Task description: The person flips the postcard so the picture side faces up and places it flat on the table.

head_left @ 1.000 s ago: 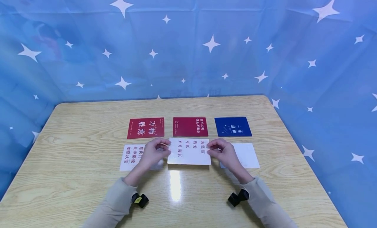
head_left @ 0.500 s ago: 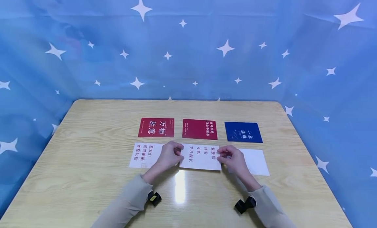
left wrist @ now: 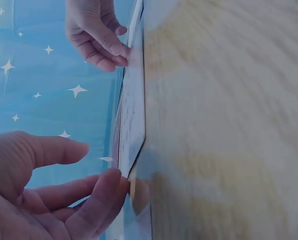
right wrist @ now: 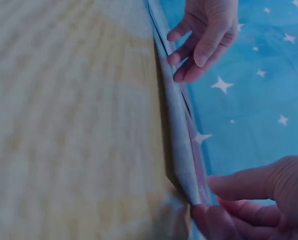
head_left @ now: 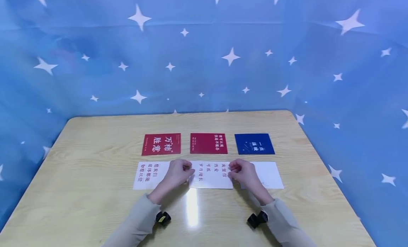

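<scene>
In the head view a white card [head_left: 211,175] printed with dark characters lies low over the table, in the middle of the front row. My left hand [head_left: 177,173] is at its left edge. The left wrist view shows that thumb spread away from the fingers [left wrist: 106,192], whose tips meet the card's corner. At the opposite edge is my right hand [head_left: 244,172]; its thumb stands a little apart from the fingertips [right wrist: 201,215], which touch the corner. Partly covered by my hands, a white card [head_left: 147,176] with dark writing lies left and a nearly blank white card [head_left: 269,175] right.
Behind them lie a red card [head_left: 161,144] with large white characters, a second red card [head_left: 208,143] and a dark blue card [head_left: 254,144]. All rest on a light wooden table [head_left: 79,190]. A blue star-patterned cloth [head_left: 204,73] hangs at the back and sides.
The middle white card has come down and toward the front, level with the cards beside it. My left thumb and fingers have loosened from its edge. The head view has shifted.
</scene>
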Demonstrator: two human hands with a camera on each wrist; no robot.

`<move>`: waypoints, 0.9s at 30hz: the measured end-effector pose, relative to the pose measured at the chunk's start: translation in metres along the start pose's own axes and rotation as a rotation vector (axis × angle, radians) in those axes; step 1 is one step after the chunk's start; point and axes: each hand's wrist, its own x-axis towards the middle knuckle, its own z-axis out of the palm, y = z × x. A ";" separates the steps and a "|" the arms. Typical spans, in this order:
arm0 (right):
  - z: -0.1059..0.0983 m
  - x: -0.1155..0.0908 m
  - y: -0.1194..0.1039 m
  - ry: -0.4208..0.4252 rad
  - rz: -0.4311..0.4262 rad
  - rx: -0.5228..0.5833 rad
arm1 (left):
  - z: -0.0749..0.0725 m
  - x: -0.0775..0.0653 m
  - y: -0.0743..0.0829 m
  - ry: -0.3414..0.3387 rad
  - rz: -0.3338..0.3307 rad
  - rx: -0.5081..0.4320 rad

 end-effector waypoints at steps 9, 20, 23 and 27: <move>0.001 -0.001 -0.002 -0.009 -0.051 0.026 | -0.010 -0.004 0.000 -0.035 -0.048 -0.053; -0.064 -0.003 0.035 0.098 0.012 -0.117 | 0.022 0.030 0.043 -0.238 0.017 -0.062; -0.082 -0.006 0.042 0.083 0.122 -0.237 | 0.043 0.044 0.059 -0.267 0.017 -0.007; -0.098 -0.010 0.051 0.047 0.261 -0.307 | 0.071 0.062 0.074 -0.272 0.004 0.086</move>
